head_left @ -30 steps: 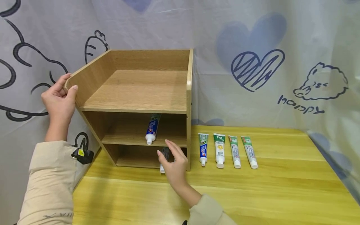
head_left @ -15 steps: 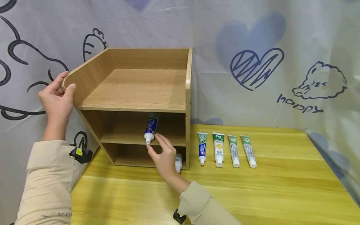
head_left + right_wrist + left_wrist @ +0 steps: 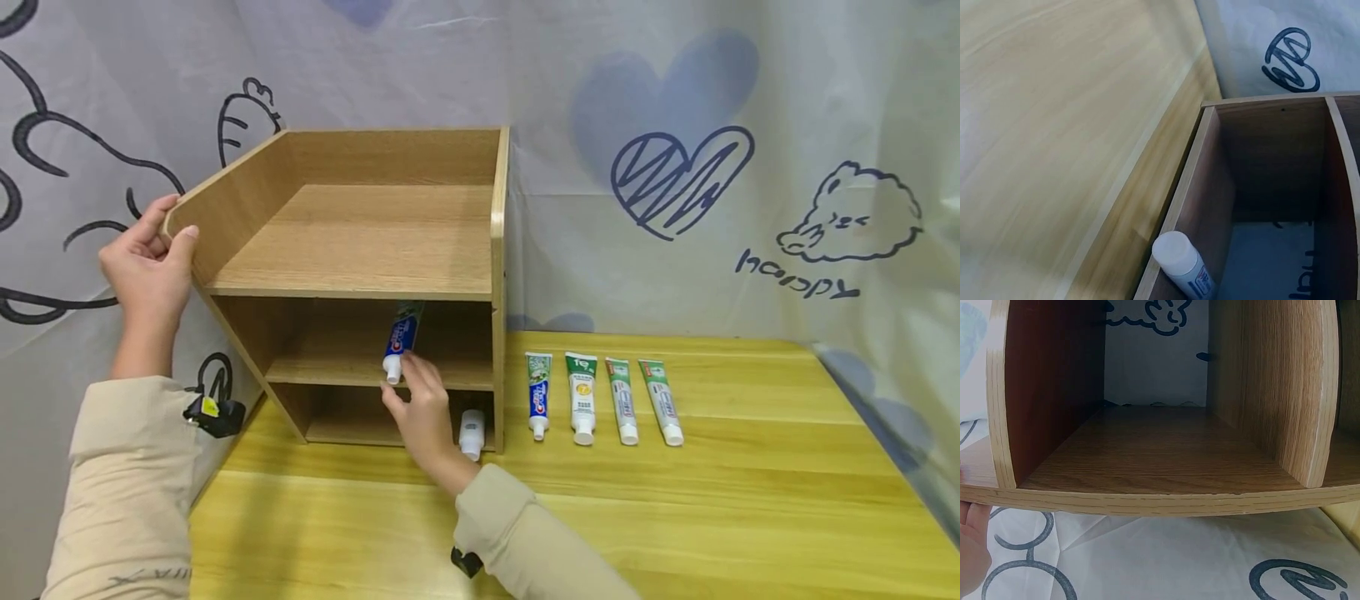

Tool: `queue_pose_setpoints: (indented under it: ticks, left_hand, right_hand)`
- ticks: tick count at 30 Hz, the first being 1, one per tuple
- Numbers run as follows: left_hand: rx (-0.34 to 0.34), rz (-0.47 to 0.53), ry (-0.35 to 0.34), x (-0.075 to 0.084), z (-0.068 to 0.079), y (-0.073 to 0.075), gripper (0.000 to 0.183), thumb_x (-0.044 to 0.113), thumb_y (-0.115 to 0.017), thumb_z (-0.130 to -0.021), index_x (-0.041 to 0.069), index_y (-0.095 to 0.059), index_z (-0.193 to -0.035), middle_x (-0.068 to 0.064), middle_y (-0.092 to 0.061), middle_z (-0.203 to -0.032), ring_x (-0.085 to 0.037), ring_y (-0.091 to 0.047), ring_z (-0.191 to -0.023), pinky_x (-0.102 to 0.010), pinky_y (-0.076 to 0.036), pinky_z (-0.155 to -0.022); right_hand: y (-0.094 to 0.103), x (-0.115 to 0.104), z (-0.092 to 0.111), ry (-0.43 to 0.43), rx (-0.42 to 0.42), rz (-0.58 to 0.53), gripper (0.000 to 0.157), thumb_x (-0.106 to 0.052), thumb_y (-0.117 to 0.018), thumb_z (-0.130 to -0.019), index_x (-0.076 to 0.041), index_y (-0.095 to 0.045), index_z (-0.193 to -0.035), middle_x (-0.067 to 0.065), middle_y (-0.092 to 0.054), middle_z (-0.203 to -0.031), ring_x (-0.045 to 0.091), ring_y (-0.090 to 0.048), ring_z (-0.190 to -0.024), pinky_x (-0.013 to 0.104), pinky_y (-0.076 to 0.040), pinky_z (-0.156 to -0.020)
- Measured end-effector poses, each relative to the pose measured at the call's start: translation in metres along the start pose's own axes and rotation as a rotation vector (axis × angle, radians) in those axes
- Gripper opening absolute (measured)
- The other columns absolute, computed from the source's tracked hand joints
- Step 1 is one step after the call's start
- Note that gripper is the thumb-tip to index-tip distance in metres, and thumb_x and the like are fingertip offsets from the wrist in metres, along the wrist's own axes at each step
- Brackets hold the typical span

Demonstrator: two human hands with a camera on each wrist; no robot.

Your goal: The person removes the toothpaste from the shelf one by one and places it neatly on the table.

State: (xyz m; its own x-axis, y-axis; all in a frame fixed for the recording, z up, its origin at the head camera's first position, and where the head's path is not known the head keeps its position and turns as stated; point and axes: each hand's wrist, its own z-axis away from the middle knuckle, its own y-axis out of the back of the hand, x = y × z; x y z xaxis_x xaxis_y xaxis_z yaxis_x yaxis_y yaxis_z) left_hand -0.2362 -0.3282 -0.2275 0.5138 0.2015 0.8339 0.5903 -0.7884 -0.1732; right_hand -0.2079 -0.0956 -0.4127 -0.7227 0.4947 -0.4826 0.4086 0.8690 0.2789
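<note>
A wooden shelf unit (image 3: pixel 360 293) stands on the table. In the head view, my left hand (image 3: pixel 150 262) grips the front upper corner of its left side panel; in the left wrist view, fingers show below the panel edge. A blue and green Crest toothpaste tube (image 3: pixel 401 333) lies on the middle shelf, its white cap over the front edge. My right hand (image 3: pixel 426 417) is at this tube, fingertips by its right side near the cap and thumb just below the cap. A white-capped tube (image 3: pixel 472 432) lies at the right of the bottom compartment, also the tube (image 3: pixel 1175 256) in the right wrist view.
Right of the unit, several toothpaste tubes lie in a row on the table (image 3: pixel 720 517): a blue and green one (image 3: pixel 538 396), a white one with a green end (image 3: pixel 582 400), and slimmer green and white ones (image 3: pixel 622 400). A printed curtain (image 3: pixel 555 208) hangs behind.
My right hand has moved left and up from the bottom compartment to the tube on the middle shelf, uncovering the white-capped tube. The left hand keeps its grip on the side panel.
</note>
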Motion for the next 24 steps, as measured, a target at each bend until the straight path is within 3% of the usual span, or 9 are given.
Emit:
queue_pose_setpoints:
  ticks: [7, 14, 24]
  left_hand:
    - [-0.001, -0.019, -0.009, -0.0005, -0.0005, -0.0002, 0.032, -0.006, -0.06, -0.079, 0.005, -0.069, -0.108, 0.016, -0.066, -0.072, 0.005, -0.063, -0.064, -0.005, -0.048, -0.056]
    - [-0.005, -0.027, -0.03, -0.0018, -0.0018, -0.0013, 0.032, -0.006, -0.06, -0.078, 0.004, -0.069, -0.108, 0.016, -0.066, -0.071, 0.005, -0.062, -0.063, -0.005, -0.048, -0.055]
    - [0.008, 0.032, -0.015, -0.0015, -0.0012, -0.0003, 0.031, -0.007, -0.059, -0.077, 0.005, -0.07, -0.104, 0.014, -0.067, -0.073, 0.004, -0.063, -0.064, -0.005, -0.048, -0.056]
  right_hand:
    - [-0.0018, 0.0018, -0.0028, -0.002, -0.016, 0.044, 0.042, -0.009, -0.077, -0.073, 0.008, -0.062, -0.109, 0.02, -0.065, -0.107, 0.028, -0.062, -0.102, 0.027, -0.051, -0.089]
    - [-0.0036, 0.0006, -0.0031, -0.008, -0.005, 0.065, 0.039, -0.002, -0.074, -0.073, 0.008, -0.063, -0.108, 0.021, -0.065, -0.108, 0.028, -0.062, -0.103, 0.026, -0.051, -0.089]
    - [0.0005, 0.0005, 0.0004, -0.032, -0.011, 0.012, 0.034, 0.001, -0.07, -0.076, 0.01, -0.063, -0.108, 0.024, -0.064, -0.109, 0.032, -0.062, -0.103, 0.027, -0.052, -0.088]
